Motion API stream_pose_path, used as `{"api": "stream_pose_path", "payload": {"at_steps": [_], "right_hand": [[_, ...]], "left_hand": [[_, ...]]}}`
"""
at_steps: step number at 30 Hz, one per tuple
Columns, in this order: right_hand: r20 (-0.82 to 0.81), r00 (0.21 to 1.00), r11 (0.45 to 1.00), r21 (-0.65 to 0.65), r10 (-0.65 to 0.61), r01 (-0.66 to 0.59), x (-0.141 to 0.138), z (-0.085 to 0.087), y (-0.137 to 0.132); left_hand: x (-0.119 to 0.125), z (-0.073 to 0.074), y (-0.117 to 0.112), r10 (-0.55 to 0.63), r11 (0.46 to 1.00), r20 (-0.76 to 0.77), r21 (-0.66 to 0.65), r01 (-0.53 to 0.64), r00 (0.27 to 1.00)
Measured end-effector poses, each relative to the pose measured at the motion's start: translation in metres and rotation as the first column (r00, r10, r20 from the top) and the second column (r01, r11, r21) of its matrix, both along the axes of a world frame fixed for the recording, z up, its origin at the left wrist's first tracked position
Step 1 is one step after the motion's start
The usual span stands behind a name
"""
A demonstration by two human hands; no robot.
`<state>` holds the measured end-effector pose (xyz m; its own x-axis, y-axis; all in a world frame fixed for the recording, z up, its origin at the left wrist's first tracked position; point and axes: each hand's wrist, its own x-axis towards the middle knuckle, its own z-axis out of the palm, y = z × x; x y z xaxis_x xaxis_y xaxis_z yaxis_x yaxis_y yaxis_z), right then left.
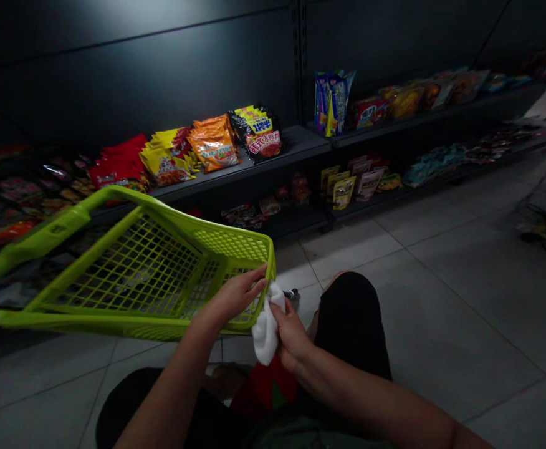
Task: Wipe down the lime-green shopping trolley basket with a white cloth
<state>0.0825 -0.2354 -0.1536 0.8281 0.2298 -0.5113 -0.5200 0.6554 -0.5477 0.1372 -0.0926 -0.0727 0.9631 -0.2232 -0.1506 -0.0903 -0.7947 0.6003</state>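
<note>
A lime-green plastic shopping cart [133, 318] lies across in front of me, its handle to the left and its narrow end near my knees. My left hand [239, 293] reaches over that end, its fingers stretched out along the inner side of the rim. A bunched white cloth [266, 337] is gripped in my right hand [294, 330], pressed against the outside of the same end. The cloth hides part of the cart's edge. Below the right hand shows a small dark wheel [292, 294], partly covered.
Dark shelves [301, 140] run along the back with bagged snacks, among them orange packets [214, 146], a black packet [257, 134] and blue packets [333, 100]. Pale floor tiles [441, 312] extend to the right. My bent knees [354, 318] flank the cart's end.
</note>
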Motion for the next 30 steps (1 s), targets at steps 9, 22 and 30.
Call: {"api": "stream_pose_path", "payload": {"at_steps": [9,22,30], "right_hand": [[0.144,0.966,0.970,-0.084,-0.213,0.227,0.123,0.035,0.010],[0.747,0.655,0.797,-0.462,0.113,0.389,0.071,0.014,-0.014],[0.757,0.414,0.689,-0.643,0.505,0.334,0.188,0.058,0.005]], "left_hand": [[0.000,0.007,-0.007,-0.040,0.999,0.021,-0.012,0.041,0.999],[-0.017,0.018,-0.004,-0.054,0.998,-0.039,-0.016,0.054,0.998],[-0.038,0.034,-0.011,-0.121,0.993,-0.093,-0.015,0.120,0.988]]}}
